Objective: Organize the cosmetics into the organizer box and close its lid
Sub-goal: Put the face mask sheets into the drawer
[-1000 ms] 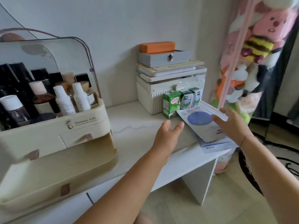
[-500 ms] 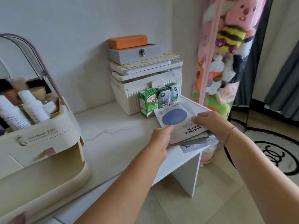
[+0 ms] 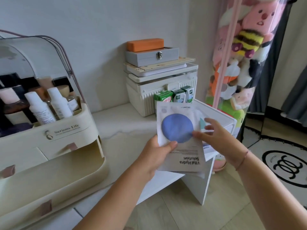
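My left hand (image 3: 157, 155) grips a stack of white face-mask sachets (image 3: 180, 138) with a blue circle, lifted above the white table's right end. My right hand (image 3: 214, 135) touches the stack's right side, fingers spread over the top sachet. One more sachet (image 3: 208, 149) lies on the table under them. The cream organizer box (image 3: 49, 146) stands at the left, its clear domed lid (image 3: 33, 53) raised and its lower drawer pulled open. White bottles (image 3: 48, 107) and dark jars fill its top tray.
A cream storage case (image 3: 166, 83) with a grey latched box and an orange block on top stands against the wall. Three small drink cartons (image 3: 172, 97) sit before it. A net of plush toys (image 3: 240, 55) hangs at right, above the floor and rug.
My left hand has taken hold of the sachets and both hands have lifted them off the table toward me. The camera has swung back left, showing more of the organizer.
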A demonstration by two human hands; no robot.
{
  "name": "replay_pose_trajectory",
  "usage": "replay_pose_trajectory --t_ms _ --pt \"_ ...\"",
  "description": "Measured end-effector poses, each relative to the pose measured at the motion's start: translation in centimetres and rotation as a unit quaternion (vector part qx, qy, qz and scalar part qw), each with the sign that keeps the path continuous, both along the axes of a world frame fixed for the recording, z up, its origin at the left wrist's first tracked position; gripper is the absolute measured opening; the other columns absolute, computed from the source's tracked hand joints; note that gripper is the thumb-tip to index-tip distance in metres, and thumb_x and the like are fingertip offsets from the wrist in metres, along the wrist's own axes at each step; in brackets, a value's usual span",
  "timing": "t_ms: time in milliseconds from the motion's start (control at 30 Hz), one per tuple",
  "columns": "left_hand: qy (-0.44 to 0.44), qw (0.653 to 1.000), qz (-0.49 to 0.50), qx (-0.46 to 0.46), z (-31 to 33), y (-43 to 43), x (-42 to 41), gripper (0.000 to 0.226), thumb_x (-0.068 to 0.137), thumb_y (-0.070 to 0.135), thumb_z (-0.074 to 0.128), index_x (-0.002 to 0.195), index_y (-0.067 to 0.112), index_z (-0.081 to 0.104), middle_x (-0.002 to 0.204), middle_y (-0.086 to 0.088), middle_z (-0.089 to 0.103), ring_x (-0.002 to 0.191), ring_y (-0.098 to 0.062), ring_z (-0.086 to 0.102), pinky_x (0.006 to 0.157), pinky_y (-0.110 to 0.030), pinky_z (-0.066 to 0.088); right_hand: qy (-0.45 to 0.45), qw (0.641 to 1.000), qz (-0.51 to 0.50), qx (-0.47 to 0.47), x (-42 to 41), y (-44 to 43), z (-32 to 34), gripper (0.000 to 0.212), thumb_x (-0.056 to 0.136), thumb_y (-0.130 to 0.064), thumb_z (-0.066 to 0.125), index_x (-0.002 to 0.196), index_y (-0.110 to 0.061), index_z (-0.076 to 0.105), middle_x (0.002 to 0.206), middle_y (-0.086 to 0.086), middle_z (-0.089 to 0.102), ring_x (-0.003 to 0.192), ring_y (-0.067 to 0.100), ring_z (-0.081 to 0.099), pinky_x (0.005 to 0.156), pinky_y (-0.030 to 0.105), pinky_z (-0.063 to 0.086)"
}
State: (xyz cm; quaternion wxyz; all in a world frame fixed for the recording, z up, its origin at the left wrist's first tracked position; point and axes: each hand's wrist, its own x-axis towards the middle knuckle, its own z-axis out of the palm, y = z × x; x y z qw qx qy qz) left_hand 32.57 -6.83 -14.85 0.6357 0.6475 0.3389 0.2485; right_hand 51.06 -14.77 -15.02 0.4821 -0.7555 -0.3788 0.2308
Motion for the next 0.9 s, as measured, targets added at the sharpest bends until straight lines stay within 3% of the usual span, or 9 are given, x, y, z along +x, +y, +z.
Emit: replay_pose_trajectory --t_ms 100,200,333,433,500,633,700,800,900 --pt "0.075 0.967 -0.052 0.237 3.2 1.3 -2.8 0.037 0.080 0.030 0.066 0.115 0.023 0.059 0.109 0.003 0.070 0.100 -0.017 0.065 0.091 -0.041 0.050 -0.048 0.995 0.032 0.077 -0.6 0.7 2.4 0.118 0.051 -0.056 0.080 0.147 -0.027 0.020 0.136 -0.003 0.041 0.123 0.014 0.045 0.104 0.034 0.039" --pt "0.159 0.906 -0.041 0.390 6.8 3.3 -4.8 0.034 0.078 0.037 0.066 0.109 0.025 0.060 0.102 0.003 0.070 0.093 -0.019 0.064 0.083 -0.034 0.050 -0.113 0.985 0.089 0.091 -1.0 1.4 5.2 0.116 0.058 -0.037 0.080 0.149 -0.029 0.009 0.107 -0.017 0.042 0.096 0.004 0.052 0.088 0.016 0.040" --pt "0.231 0.858 -0.028 0.458 8.8 6.7 -6.5 0.042 0.079 0.038 0.067 0.117 0.023 0.057 0.106 -0.003 0.069 0.096 -0.024 0.062 0.084 -0.038 0.049 0.050 0.962 0.211 0.168 -1.1 2.9 6.3 0.085 0.073 -0.011 0.078 0.143 -0.024 0.031 0.113 -0.016 0.058 0.087 0.009 0.066 0.076 0.015 0.051" --pt "0.286 0.842 -0.022 0.457 7.9 8.0 -6.8 0.022 0.074 0.037 0.071 0.082 0.023 0.056 0.076 0.003 0.062 0.077 -0.025 0.057 0.069 -0.035 0.046 0.062 0.952 0.272 0.124 -1.4 4.5 4.1 0.058 0.064 -0.022 0.085 0.116 -0.014 0.059 0.103 0.002 0.072 0.092 0.013 0.068 0.077 0.023 0.053" --pt "0.311 0.830 0.000 0.463 7.0 8.2 -6.7 0.033 0.072 0.036 0.075 0.064 0.022 0.046 0.062 0.003 0.049 0.068 -0.024 0.047 0.058 -0.031 0.033 0.069 0.963 0.235 0.111 -2.1 5.5 2.0 0.036 0.072 -0.006 0.078 0.104 -0.012 0.064 0.088 0.000 0.072 0.077 0.009 0.067 0.072 0.025 0.053" --pt "0.294 0.861 0.095 0.405 5.9 9.3 -7.0 0.025 0.065 0.039 0.080 0.077 0.025 0.063 0.078 0.005 0.065 0.079 -0.020 0.059 0.068 -0.029 0.044 0.120 0.971 0.151 0.143 -3.5 7.4 -0.3 0.020 0.079 0.003 0.068 0.093 -0.011 0.065 0.081 0.002 0.068 0.067 0.009 0.062 0.067 0.024 0.051" --pt "0.206 0.911 0.145 0.328 5.5 9.7 -7.1 0.026 0.064 0.029 0.083 0.080 0.026 0.063 0.083 0.006 0.066 0.082 -0.018 0.061 0.073 -0.029 0.048 0.130 0.970 0.129 0.158 -3.7 8.0 -0.4 0.019 0.080 0.004 0.066 0.095 -0.009 0.065 0.082 0.004 0.068 0.066 0.008 0.062 0.066 0.022 0.053" --pt "0.072 0.955 0.236 0.163 4.2 9.4 -7.1 0.050 0.066 0.010 0.082 0.110 0.016 0.058 0.110 -0.001 0.059 0.095 -0.018 0.058 0.077 -0.028 0.047 0.149 0.967 0.127 0.162 -3.8 8.5 -0.6 0.029 0.080 0.011 0.062 0.106 -0.003 0.062 0.083 0.002 0.068 0.062 0.002 0.064 0.060 0.020 0.053" --pt "-0.065 0.969 0.234 -0.033 2.3 8.7 -6.6 0.034 0.071 -0.006 0.074 0.100 0.008 0.062 0.085 -0.006 0.071 0.064 -0.012 0.068 0.055 -0.021 0.052 0.191 0.955 0.147 0.171 -4.5 8.7 -1.5 0.039 0.072 0.003 0.066 0.108 -0.009 0.060 0.085 -0.001 0.070 0.070 0.005 0.066 0.063 0.023 0.053"
